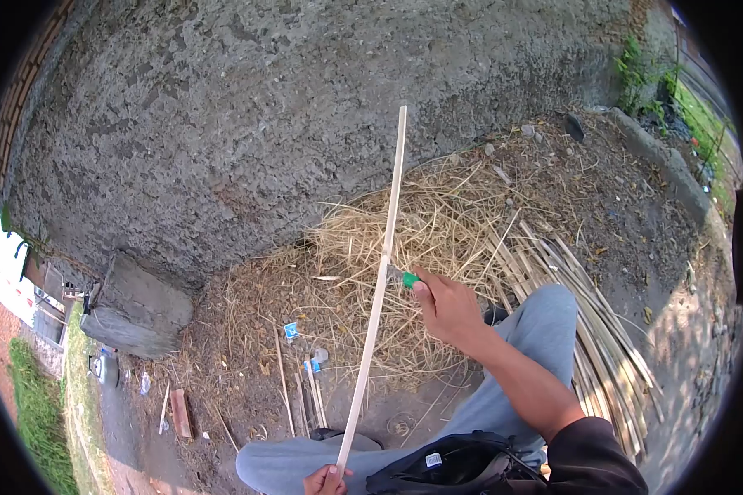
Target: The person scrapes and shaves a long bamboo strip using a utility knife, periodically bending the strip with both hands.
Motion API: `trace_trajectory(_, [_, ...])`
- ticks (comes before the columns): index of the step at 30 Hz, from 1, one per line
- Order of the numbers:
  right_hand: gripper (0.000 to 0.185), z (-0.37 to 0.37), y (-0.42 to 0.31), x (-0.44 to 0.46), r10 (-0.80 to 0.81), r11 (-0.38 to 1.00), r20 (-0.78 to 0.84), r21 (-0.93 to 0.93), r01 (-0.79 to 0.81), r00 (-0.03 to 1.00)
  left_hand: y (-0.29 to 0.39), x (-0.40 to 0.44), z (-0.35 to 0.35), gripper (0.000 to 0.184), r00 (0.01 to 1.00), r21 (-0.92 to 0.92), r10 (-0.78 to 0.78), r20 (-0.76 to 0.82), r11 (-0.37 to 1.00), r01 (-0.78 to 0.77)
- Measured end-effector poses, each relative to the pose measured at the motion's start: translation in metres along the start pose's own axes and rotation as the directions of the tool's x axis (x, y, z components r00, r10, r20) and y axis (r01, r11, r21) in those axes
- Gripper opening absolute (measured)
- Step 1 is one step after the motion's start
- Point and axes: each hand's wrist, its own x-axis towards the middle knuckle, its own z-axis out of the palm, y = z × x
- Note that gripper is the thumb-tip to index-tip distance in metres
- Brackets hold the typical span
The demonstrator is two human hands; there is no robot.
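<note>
A long, pale bamboo strip (370, 342) rises from my lap toward the wall. My left hand (325, 482), at the bottom edge of the view, is closed round its lower end. In my right hand (454, 308) is a knife with a green handle (410, 280). Its short blade meets the strip near mid-length, where a small nick or joint shows. Below the strip's upper half lies a heap of thin shavings (437, 219).
A rough cement wall (289, 107) stands in front. Many split strips (607, 330) lie to the right of my knee. A concrete block (140, 301) sits at left, with a reddish brick (181, 413) nearer. Blue wrappers (291, 331) and a few sticks (284, 379) lie on the dirt.
</note>
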Motion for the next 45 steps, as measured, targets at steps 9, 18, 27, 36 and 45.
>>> trace_trajectory(9, [0.037,0.0,-0.011,-0.009,-0.085,0.99,0.11,0.119,0.072,0.99,-0.041,0.003,-0.014,0.039,0.626,0.717,0.733,0.267,0.282,-0.637])
trace_trajectory(18, [0.035,0.0,-0.014,-0.008,-0.051,0.984,0.135,0.174,0.027,0.99,-0.013,-0.008,-0.002,0.029,0.973,-0.096,-0.043,0.226,0.993,0.066])
trace_trajectory(27, [0.044,0.0,-0.019,-0.012,-0.112,0.956,0.144,0.284,0.068,0.983,0.006,-0.008,0.0,0.042,0.972,0.199,-0.135,0.191,0.975,0.096])
trace_trajectory(36, [0.042,-0.003,-0.021,-0.007,-0.056,0.903,0.297,0.422,-0.078,0.953,0.009,-0.004,-0.006,0.043,0.941,0.135,-0.257,0.219,0.963,0.231])
trace_trajectory(45, [0.025,-0.003,-0.002,0.009,0.235,0.625,0.436,0.616,-0.479,0.869,0.033,0.009,0.019,0.027,0.972,0.358,0.184,0.147,0.906,-0.225])
